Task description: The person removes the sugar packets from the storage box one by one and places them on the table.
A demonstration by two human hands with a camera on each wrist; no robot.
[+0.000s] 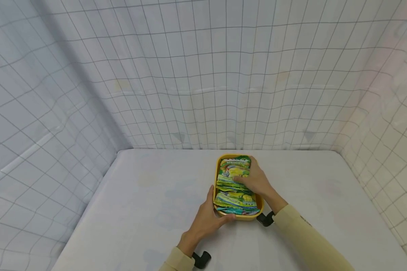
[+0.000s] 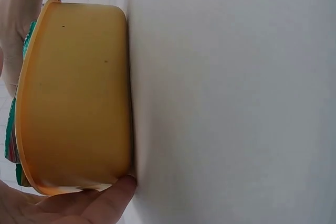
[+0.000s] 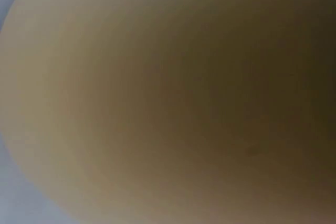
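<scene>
A yellow plastic tub (image 1: 216, 169) stands on the white table, filled with green and yellow packets (image 1: 235, 199) in two groups. My left hand (image 1: 206, 218) holds the tub at its near left corner, fingers along the left side and thumb at the near rim. In the left wrist view, fingertips (image 2: 118, 195) touch the wall of the tub (image 2: 79, 93). My right hand (image 1: 257, 180) reaches over the right rim and grips a green packet (image 1: 231, 167) of the far group, its thumb lying across the front. Its other fingers are mostly hidden. The right wrist view is filled by a blurred yellow-brown surface.
The white table (image 1: 149, 199) extends on both sides of the tub. White walls with a dark grid of lines (image 1: 203, 94) rise behind it and to the left and right. A black wrist camera (image 1: 201, 259) sits by the left wrist, another (image 1: 265, 219) by the right.
</scene>
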